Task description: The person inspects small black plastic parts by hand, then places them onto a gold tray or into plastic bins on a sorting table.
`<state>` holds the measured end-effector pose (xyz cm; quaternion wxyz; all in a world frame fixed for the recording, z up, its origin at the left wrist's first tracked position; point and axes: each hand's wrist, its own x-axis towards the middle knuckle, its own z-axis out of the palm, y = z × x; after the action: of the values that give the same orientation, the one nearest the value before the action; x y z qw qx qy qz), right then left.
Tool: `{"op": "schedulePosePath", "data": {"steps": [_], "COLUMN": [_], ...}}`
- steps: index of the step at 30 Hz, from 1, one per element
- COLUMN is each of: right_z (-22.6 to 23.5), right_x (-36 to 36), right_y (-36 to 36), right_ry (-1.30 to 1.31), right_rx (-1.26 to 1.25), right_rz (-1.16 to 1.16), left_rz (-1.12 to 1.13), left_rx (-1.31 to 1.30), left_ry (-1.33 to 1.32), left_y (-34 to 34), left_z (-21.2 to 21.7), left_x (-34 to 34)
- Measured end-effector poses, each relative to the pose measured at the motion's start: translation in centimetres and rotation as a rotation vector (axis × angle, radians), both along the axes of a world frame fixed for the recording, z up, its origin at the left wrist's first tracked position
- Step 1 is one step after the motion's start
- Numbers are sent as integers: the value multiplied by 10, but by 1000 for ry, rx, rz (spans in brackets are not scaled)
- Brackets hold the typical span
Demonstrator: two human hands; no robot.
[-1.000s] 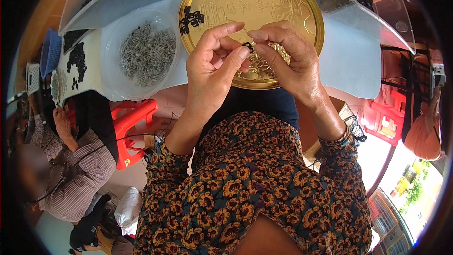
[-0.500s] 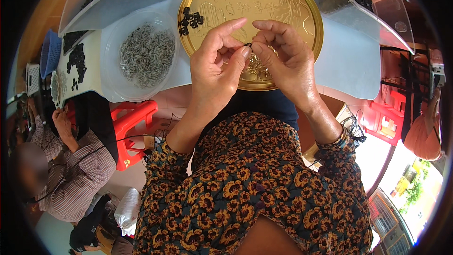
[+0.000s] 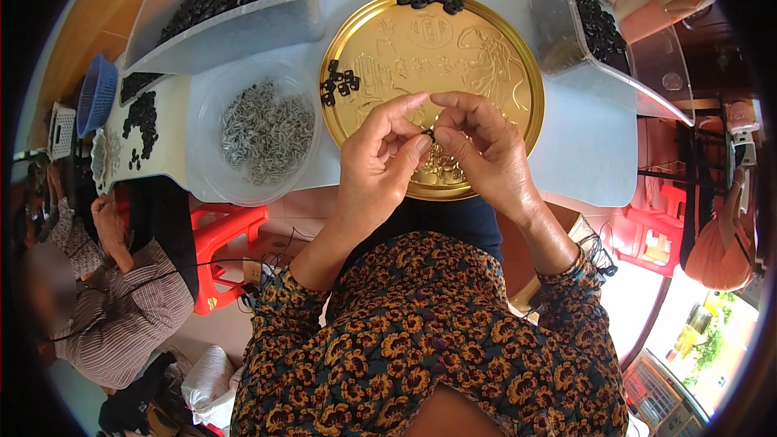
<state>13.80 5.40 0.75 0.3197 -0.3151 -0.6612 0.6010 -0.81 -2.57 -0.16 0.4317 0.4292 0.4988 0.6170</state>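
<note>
Over the near half of a round gold tray (image 3: 537, 117), my two hands meet at a small black part (image 3: 429, 134). My left hand (image 3: 379, 163) pinches it between thumb and forefinger. From the other side my right hand (image 3: 488, 160) closes its thumb and fingertips at the same part. The fingers cover most of the part, so its shape is hard to make out. Beneath my hands lie small shiny gold-toned pieces (image 3: 441, 171) on the tray. Small black parts sit in a cluster (image 3: 338, 84) at its left edge and a row (image 3: 429, 2) at its far edge.
Left of the tray stands a clear round tub (image 3: 198, 158) of small silver metal pieces (image 3: 267, 131). Clear bins with black parts stand at the far left (image 3: 243, 36) and right (image 3: 566, 61). A person in a striped shirt (image 3: 137, 307) sits at left by a red stool (image 3: 212, 275).
The view has shifted, so the tray, tub and bins sit lower in the picture and more of the far table shows. Both hands keep their pinch at the small black part over the tray.
</note>
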Motion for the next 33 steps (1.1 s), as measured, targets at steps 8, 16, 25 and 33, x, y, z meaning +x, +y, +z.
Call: {"op": "schedulePosePath", "data": {"steps": [8, 16, 25, 33], "right_z": [-4, -5, -26, -25], "right_x": [-3, -20, -37, -24], "right_y": [6, 104, 147, 130], "right_ry": [-48, -368, -611, -575], "right_rx": [-20, 536, 1044, 1009], "right_rz": [90, -140, -211, -63], "left_rz": [4, -16, 15, 16], "left_rx": [-78, -74, -56, -64], "left_ry": [-147, -221, -200, -230], "left_y": [-2, -7, -3, -3], "left_z": [-6, -1, 7, 5], "left_x": [-5, -13, -11, -14]}}
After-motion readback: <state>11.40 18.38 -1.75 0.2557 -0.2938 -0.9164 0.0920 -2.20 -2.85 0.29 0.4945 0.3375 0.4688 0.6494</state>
